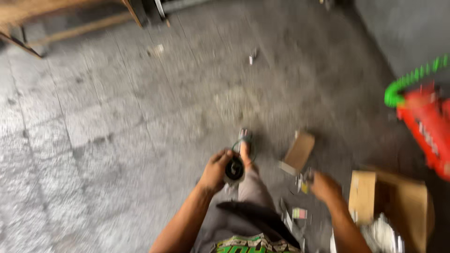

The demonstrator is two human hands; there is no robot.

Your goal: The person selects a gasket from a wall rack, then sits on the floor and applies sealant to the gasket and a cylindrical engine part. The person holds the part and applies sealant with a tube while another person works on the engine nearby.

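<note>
I look down on a grey concrete floor (117, 117), worn and littered, the whole view smeared by motion. At the far left corner stands a wooden frame (28, 28), well apart from everything I handle.

Moving right, my left hand (216, 171) is wrapped around a small dark round part (234, 169), gripped from the side so its open face points up at me; that looks like a hold for inspecting or fitting it. The part sits above my knee (253, 187), near the middle of the floor's near edge. Past it I see my foot in a sandal (244, 138).

Just right of the foot a small cardboard flap (299, 152) lies flat on the floor. My right hand (324, 186) hovers low beside it, over some scattered small packets (300, 213); blur keeps me from telling whether it grips anything.

At the near right corner an open cardboard box (398, 201) sits within easy reach, with pale contents inside. Beyond it, at the right edge, are a red crate (426, 126) and a green hose (408, 79).
</note>
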